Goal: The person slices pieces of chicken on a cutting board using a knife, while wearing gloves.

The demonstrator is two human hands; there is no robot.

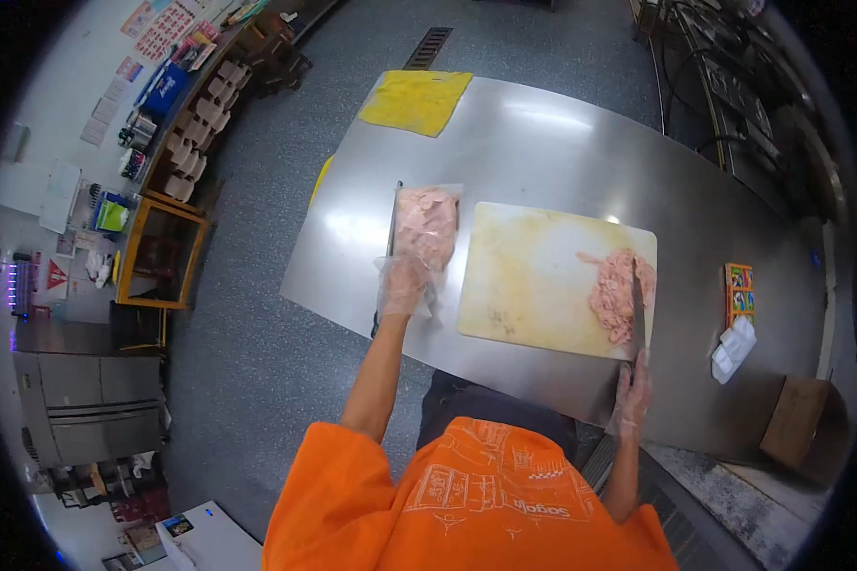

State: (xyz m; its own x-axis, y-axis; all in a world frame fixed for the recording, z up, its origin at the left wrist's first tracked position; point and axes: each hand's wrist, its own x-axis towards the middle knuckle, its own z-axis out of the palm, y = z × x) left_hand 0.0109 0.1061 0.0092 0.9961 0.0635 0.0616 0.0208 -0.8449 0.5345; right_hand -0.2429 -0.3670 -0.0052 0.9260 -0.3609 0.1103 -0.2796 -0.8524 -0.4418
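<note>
My left hand [404,285], in a clear disposable glove, is at the near end of a clear plastic bag [428,225] of pale pink raw meat, its fingers closed on the plastic. Along the bag's left side lies a long, thin dark tool [391,232], partly hidden by that hand. My right hand [634,396], also gloved, grips a long-bladed knife [638,307] by its handle. The blade points away from me over a heap of cut raw meat [612,296]. That heap lies at the right side of a stained white cutting board [528,278].
The board and bag rest on a stainless steel table [543,164]. A yellow cloth [418,102] lies at its far left corner. To the right are a colourful box [740,292], crumpled white paper [733,350] and a cardboard box [796,421]. Kitchen equipment [743,100] lines the far right.
</note>
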